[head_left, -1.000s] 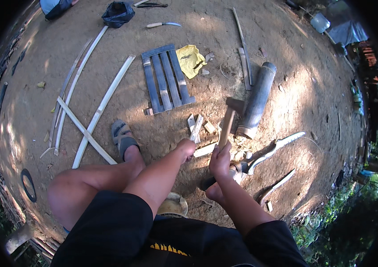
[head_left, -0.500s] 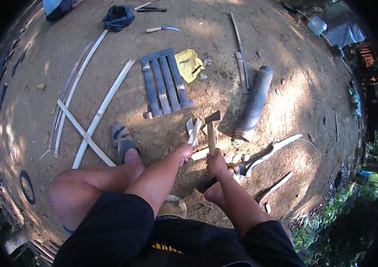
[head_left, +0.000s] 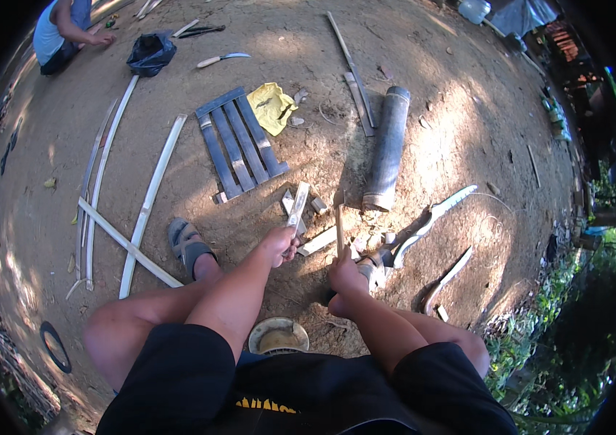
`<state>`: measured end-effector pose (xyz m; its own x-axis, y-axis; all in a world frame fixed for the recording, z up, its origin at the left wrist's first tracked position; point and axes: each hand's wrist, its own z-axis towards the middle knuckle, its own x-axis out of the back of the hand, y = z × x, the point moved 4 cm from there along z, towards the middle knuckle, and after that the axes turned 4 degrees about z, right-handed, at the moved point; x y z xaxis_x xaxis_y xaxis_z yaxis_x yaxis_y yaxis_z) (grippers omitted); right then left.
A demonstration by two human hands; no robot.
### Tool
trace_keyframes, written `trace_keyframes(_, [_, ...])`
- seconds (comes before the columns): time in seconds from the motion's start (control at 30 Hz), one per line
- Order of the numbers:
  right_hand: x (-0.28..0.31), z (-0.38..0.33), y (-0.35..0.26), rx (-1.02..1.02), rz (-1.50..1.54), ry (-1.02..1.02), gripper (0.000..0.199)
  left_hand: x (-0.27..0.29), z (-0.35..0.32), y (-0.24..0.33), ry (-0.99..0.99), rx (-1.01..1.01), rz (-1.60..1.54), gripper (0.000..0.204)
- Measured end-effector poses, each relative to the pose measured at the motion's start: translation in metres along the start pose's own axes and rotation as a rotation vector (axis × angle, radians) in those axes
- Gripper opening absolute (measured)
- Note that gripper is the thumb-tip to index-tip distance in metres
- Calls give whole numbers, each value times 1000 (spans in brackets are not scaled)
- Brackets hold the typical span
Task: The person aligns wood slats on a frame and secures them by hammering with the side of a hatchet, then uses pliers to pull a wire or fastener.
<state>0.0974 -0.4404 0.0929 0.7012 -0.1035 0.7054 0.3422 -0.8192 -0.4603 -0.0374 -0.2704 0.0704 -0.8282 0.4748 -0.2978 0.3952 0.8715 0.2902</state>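
My left hand (head_left: pixel 281 246) is closed around the lower end of a short, pale split-bamboo piece (head_left: pixel 298 205), which points up and away from me. To its right, my right hand (head_left: pixel 346 275) grips the wooden handle of a hatchet (head_left: pixel 340 230). The hatchet's dark head is at the far end, seen nearly edge-on and apart from the bamboo piece. Beneath and between the hands, several short cut pieces lie on the soil, among them a pale flat block (head_left: pixel 318 241). My right foot, partly hidden by the forearm, rests beside the right hand.
A dark bamboo tube (head_left: pixel 389 148) lies ahead on the right, near a curved saw (head_left: pixel 438 212) and a knife (head_left: pixel 453 279). A dark slatted frame (head_left: pixel 241 145) and yellow cloth (head_left: pixel 270 109) lie ahead. Long bamboo strips (head_left: pixel 154 196) cross at left. A person (head_left: pixel 65 36) sits far left.
The hatchet has turned so its head shows edge-on. My left hand has drawn a little away from the right with its bamboo piece. The view has shifted, bringing more of the other person in.
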Motion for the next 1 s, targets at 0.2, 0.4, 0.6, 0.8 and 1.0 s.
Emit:
trace_keyframes(0.2, [-48, 1, 28, -104, -140, -36, 90, -3, -56, 27, -7, -285, 162, 31])
trace_keyframes(0.4, [-36, 2, -24, -231, 24, -352, 92, -14, -137, 72, -328, -452, 38, 34])
trace_keyframes(0.6, [-47, 27, -32, -342, 185, -149, 76, -23, -232, 107, -482, -560, 118, 32])
trace_keyframes(0.8, [-8, 47, -106, -459, 1092, -184, 25, -32, -333, 140, -491, -683, 272, 55])
trace_keyframes(1.0, [141, -17, -223, 73, 1250, -102, 24, -64, -361, 147, -406, -801, 287, 56])
